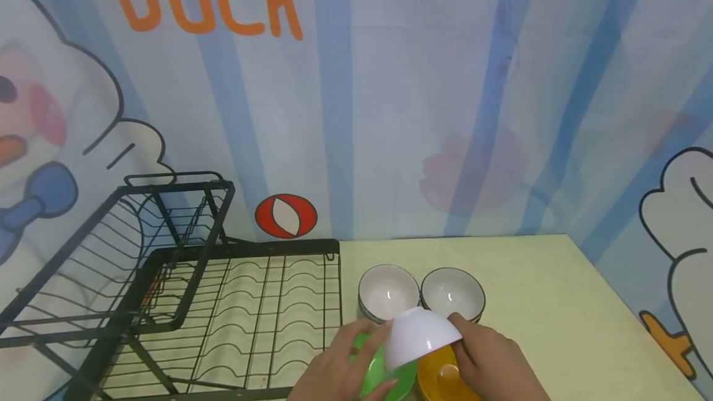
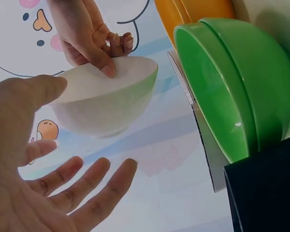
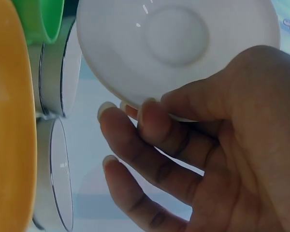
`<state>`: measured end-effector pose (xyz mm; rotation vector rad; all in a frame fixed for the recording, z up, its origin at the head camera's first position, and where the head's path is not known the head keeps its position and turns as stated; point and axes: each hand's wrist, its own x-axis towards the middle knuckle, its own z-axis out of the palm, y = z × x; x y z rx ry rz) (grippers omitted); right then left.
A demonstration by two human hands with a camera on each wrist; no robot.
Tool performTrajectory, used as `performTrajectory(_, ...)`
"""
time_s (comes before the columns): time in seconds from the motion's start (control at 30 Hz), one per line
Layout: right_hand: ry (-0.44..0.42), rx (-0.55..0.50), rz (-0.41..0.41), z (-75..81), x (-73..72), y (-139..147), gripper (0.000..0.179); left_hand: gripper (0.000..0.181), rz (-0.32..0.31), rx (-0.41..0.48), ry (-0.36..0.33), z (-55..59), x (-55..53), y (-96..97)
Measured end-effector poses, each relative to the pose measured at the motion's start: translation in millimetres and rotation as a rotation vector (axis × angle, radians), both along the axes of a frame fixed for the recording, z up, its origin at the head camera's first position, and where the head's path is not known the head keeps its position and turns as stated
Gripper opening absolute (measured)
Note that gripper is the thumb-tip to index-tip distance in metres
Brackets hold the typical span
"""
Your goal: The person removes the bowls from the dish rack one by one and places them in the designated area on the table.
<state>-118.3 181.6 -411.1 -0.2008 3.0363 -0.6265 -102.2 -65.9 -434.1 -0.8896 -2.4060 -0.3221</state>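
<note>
A white bowl (image 1: 420, 336) is held tilted in the air over the green bowls (image 2: 261, 87) and an orange bowl (image 1: 440, 379). My right hand (image 1: 492, 357) pinches its rim, thumb on the inside and the index finger behind, as the right wrist view shows. On the other side is my left hand (image 1: 337, 367), its fingers spread and its thumb right at the rim in the left wrist view. Two green bowls sit one inside the other beneath it, partly hidden in the head view by the hand and the white bowl.
Behind the hands stand two stacks of white bowls with dark rims, one on the left (image 1: 388, 293) and one on the right (image 1: 453, 293). A black wire dish rack (image 1: 334, 246) occupies the left side. The pale table (image 1: 557, 302) meets a duck-print curtain (image 1: 390, 110).
</note>
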Motion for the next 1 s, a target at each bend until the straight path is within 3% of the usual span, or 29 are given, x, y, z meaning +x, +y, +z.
performTrajectory(0.3,-0.074,-0.038,-0.043,3.9,-2.4,17.9,0.012,0.066,-0.091,-0.044,0.102,-1.9,-7.2,-1.7)
performTrajectory(0.47,-0.087,-0.069,-0.045,3.2,-3.2,31.9,0.004,0.060,-0.083,-0.098,0.106,-3.2,-6.9,-1.6)
performTrajectory(0.73,-0.127,-0.104,-0.056,1.2,-4.1,66.1,0.005,0.056,-0.049,-0.124,0.104,-1.7,-5.2,-4.0)
performTrajectory(1.0,-0.185,-0.078,-0.060,-0.4,-7.8,95.2,0.046,0.050,-0.060,-0.125,0.132,-0.4,-6.5,-6.2)
